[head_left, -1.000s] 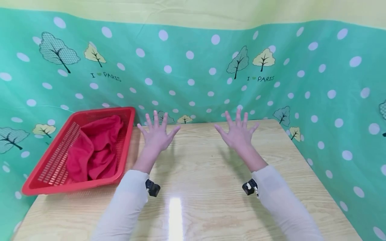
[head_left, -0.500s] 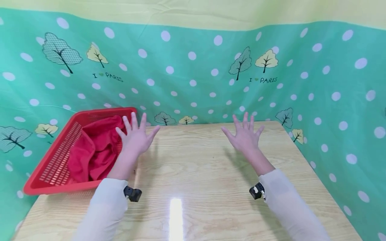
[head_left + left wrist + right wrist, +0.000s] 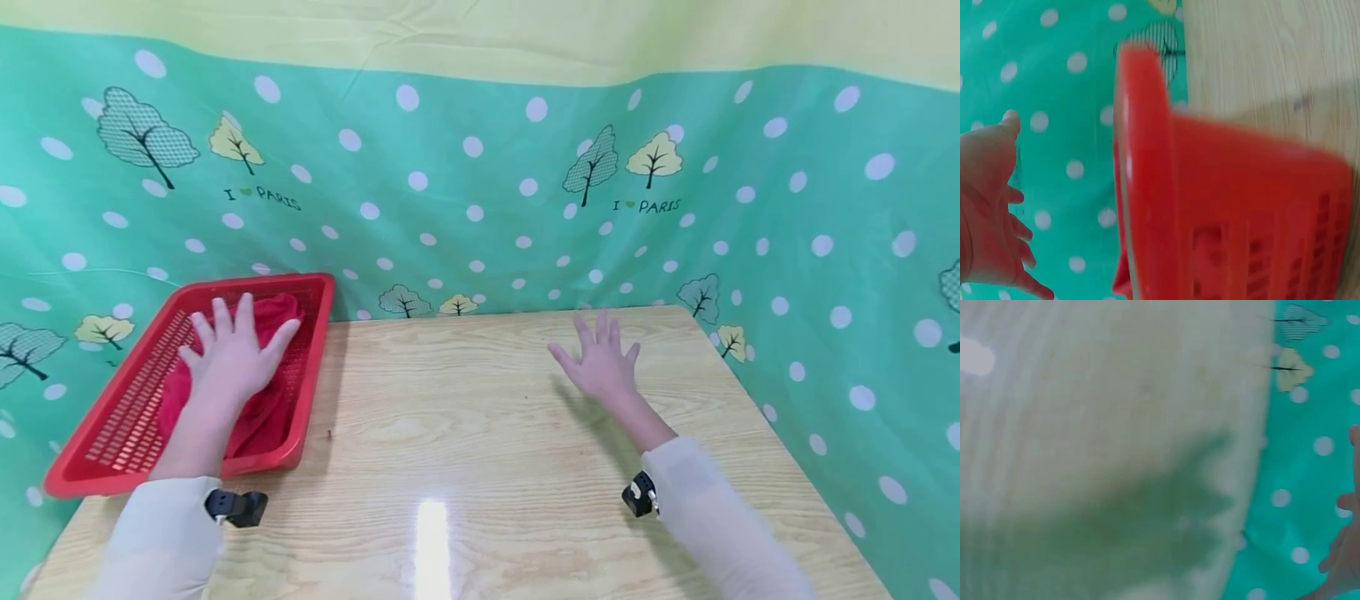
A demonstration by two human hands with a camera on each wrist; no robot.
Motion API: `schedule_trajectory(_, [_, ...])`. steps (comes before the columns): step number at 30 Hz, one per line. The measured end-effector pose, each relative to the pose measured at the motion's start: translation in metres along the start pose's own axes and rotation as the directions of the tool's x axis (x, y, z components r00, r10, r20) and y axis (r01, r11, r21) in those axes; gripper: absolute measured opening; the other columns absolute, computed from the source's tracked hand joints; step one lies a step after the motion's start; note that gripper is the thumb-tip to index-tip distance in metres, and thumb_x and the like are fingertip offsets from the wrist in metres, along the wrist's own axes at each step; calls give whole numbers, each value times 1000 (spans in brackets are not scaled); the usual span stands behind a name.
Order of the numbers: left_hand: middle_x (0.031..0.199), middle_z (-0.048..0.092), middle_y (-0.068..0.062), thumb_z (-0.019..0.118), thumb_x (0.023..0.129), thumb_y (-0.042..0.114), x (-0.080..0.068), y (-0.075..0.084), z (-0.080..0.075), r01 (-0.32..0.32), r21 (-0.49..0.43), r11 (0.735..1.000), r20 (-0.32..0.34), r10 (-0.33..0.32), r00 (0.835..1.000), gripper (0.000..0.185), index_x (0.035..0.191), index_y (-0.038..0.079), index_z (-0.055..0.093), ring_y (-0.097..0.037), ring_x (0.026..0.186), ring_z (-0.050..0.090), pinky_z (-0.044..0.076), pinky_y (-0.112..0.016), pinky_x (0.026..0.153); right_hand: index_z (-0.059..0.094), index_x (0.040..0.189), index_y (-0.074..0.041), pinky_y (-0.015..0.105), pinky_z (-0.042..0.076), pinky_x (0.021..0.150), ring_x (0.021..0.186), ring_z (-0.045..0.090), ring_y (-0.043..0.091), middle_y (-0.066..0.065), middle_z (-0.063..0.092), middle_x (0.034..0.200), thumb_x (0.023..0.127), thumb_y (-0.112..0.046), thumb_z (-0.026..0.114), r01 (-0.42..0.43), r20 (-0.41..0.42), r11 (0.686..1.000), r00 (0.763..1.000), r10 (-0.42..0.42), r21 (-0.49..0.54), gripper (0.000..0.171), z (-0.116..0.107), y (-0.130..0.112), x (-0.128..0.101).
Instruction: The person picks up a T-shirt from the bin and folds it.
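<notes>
A red slotted plastic basket sits at the left rear of the wooden table, with a crumpled red cloth inside it. My left hand hovers over the cloth with fingers spread and straight, holding nothing. My right hand floats above the table's right rear, fingers also spread and empty. In the left wrist view the basket's rim and wall fill the frame, and my left hand shows at the left edge. The right wrist view is blurred: bare table and fingertips at the right edge.
A green curtain with white dots and tree prints surrounds the table at the back and both sides. The table's right edge runs close to the curtain. A small black camera mount is strapped on each wrist.
My left hand has swung left from above the table's middle to over the basket and red cloth. My right hand has drifted slightly right and lower, still spread.
</notes>
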State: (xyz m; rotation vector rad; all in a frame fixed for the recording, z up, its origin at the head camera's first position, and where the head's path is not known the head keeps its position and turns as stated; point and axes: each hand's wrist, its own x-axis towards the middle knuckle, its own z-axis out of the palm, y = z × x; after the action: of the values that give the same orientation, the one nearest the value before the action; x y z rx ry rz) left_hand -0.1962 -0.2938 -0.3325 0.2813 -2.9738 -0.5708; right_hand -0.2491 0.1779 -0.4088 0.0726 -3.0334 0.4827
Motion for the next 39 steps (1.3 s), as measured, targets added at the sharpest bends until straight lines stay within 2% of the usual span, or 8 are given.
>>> schedule_trajectory(11, [147, -10, -37, 42, 86, 65, 1, -54, -8, 102, -70, 992, 4, -101, 995, 104, 146, -1, -12, -59, 133, -11, 11, -80, 92, 18, 150, -19, 77, 6, 99, 142, 2, 46, 23, -3, 155, 88, -72, 27, -29, 98, 1000, 995, 29, -10, 83, 33, 11, -9])
schedule_trajectory(17, [140, 18, -37, 57, 84, 57, 5, -84, 4, 83, -225, 971, 6, -84, 996, 105, 147, -2, -2, -54, 124, 22, 38, -69, 85, 18, 150, -19, 77, 7, 99, 142, 3, 46, 23, -2, 155, 87, -72, 26, -32, 139, 999, 990, 35, -28, 83, 47, 16, -13])
schedule_trajectory(20, [137, 24, -34, 64, 82, 52, 6, -97, 11, 75, -283, 956, 26, -70, 997, 104, 147, 0, 2, -52, 118, 28, 44, -64, 80, 18, 150, -20, 78, 5, 98, 142, 2, 46, 23, -1, 155, 88, -72, 28, -37, 149, 999, 988, 40, -23, 82, 53, 18, -15])
schedule_trajectory(24, [138, 18, -38, 69, 78, 49, 6, -111, 17, 97, -242, 965, 55, -86, 995, 109, 147, -1, 2, -56, 121, 22, 43, -66, 80, 17, 150, -19, 78, 1, 98, 142, 0, 46, 24, -3, 155, 87, -71, 30, -41, 170, 999, 985, 42, -5, 83, 59, 19, -18])
schedule_trajectory(28, [140, -5, -45, 72, 75, 50, 6, -121, 21, 148, -157, 977, 143, -126, 982, 121, 146, -2, -11, -65, 127, -2, 28, -76, 87, 17, 151, -19, 78, 1, 98, 142, 0, 46, 23, -3, 155, 87, -72, 29, -34, 180, 999, 983, 34, -4, 84, 64, 19, -22])
schedule_trajectory(31, [138, -21, -45, 75, 70, 50, 6, -124, 24, 157, -158, 975, 239, -117, 964, 131, 143, 0, -21, -66, 126, -15, 21, -77, 89, 18, 150, -19, 78, 1, 98, 142, 1, 46, 23, -2, 155, 87, -72, 30, -25, 175, 1000, 984, 27, -10, 84, 66, 19, -24])
schedule_trajectory(36, [135, -29, -44, 79, 65, 50, 8, -123, 28, 140, -173, 975, 360, -70, 930, 139, 139, 3, -29, -64, 125, -20, 17, -77, 92, 20, 150, -20, 78, 1, 98, 142, 3, 46, 24, 1, 155, 87, -72, 32, -11, 171, 1000, 985, 12, -9, 83, 65, 18, -26])
schedule_trajectory(39, [135, -21, -47, 80, 65, 47, 9, -122, 28, 128, -163, 978, 382, -57, 922, 138, 139, 3, -28, -64, 125, -13, 19, -76, 92, 21, 150, -21, 79, 1, 97, 142, 3, 45, 24, 2, 155, 87, -71, 34, -3, 181, 1000, 983, 4, -7, 82, 65, 17, -28])
